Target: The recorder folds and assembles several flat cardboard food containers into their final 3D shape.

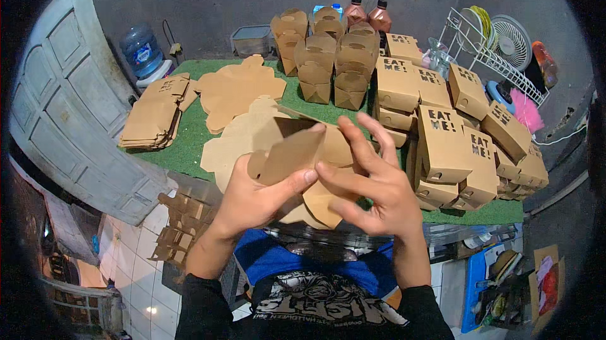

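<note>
A part-folded brown cardboard box is held up in front of me, with its side panels raised and a rounded flap hanging down on the near side. My left hand grips its left side, thumb pressed on the front panel and the other fingers hidden behind the card. My right hand is on the right side, its fingers bent around the panels and a fingertip at the front corner. Beneath the box lie flat cardboard blanks with rounded flaps, and another flat blank rests just beyond.
Folded flat boxes form a stack at the left of the green table cover. Open nested boxes stand at the back. Closed boxes with cut-out lettering pile up on the right, near a white dish rack.
</note>
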The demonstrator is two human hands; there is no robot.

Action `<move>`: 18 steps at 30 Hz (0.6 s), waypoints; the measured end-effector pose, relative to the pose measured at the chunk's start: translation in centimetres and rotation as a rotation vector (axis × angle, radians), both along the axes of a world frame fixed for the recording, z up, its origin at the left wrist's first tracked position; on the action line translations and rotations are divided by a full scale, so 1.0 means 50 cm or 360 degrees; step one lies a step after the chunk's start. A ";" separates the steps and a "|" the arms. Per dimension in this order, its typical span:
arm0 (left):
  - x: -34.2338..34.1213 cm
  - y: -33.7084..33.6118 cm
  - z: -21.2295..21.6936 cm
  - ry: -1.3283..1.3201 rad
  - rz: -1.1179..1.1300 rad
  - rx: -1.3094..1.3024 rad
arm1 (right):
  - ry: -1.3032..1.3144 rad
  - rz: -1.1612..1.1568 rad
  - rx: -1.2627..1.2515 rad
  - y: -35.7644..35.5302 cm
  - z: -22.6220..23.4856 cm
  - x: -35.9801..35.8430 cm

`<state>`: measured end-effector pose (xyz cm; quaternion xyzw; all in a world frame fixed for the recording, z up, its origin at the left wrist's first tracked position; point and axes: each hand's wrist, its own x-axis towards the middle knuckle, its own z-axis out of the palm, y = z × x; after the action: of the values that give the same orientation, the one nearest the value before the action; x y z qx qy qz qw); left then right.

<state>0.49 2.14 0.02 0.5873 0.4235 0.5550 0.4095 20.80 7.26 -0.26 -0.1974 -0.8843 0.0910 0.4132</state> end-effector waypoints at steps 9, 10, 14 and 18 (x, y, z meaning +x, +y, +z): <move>0.011 -0.001 0.001 -0.0102 0.0130 -0.0047 | 0.0141 0.0038 0.0275 0.020 -0.068 0.011; 0.015 -0.001 0.002 -0.0074 0.0139 0.0031 | 0.0269 0.0014 0.0218 0.021 -0.065 0.006; 0.015 -0.009 0.003 0.0411 0.0175 0.0266 | 0.0574 -0.0088 -0.0033 0.018 -0.068 -0.017; 0.020 -0.015 -0.006 0.0267 0.0085 0.0236 | 0.0721 -0.0157 -0.0198 0.017 -0.069 -0.028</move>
<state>1.51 1.41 -0.28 0.6489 0.4296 0.5445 0.3130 19.39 8.11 -3.71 -0.2399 -0.7510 0.1671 0.5920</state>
